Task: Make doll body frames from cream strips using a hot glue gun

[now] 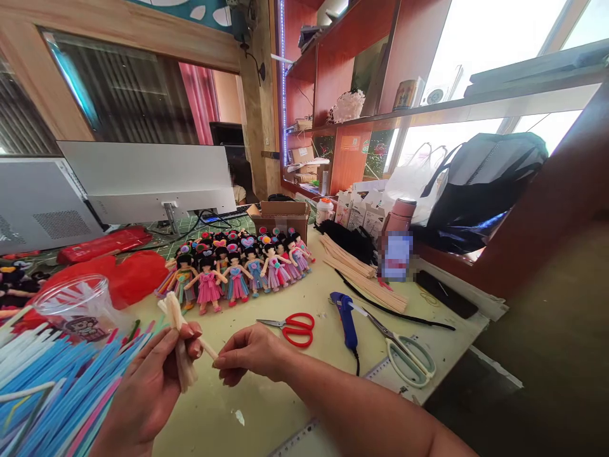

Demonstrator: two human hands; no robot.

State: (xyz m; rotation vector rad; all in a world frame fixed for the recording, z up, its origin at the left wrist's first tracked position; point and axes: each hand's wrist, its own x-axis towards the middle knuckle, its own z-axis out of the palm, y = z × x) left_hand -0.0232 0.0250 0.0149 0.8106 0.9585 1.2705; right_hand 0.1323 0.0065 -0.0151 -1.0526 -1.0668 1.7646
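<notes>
Head view: left hand [151, 377] is angling upward, fingers gripping a cream bundle [171, 309]. Right forearm is slanting in from lower right; right hand [259, 352] is pinching a cream strip [208, 348] sticking out of the bundle, thumb against index finger. Bare tabletop [223, 419] is lying below right fingers, its edge running well to their right. Red scissors [285, 325] are sitting just beyond right hand, dolls [238, 273] crowding past both, colored stems [71, 387] hemming left fingers' left.

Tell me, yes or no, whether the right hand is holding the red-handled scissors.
No, the red-handled scissors lie on the table, while the right hand pinches a cream strip.
</notes>
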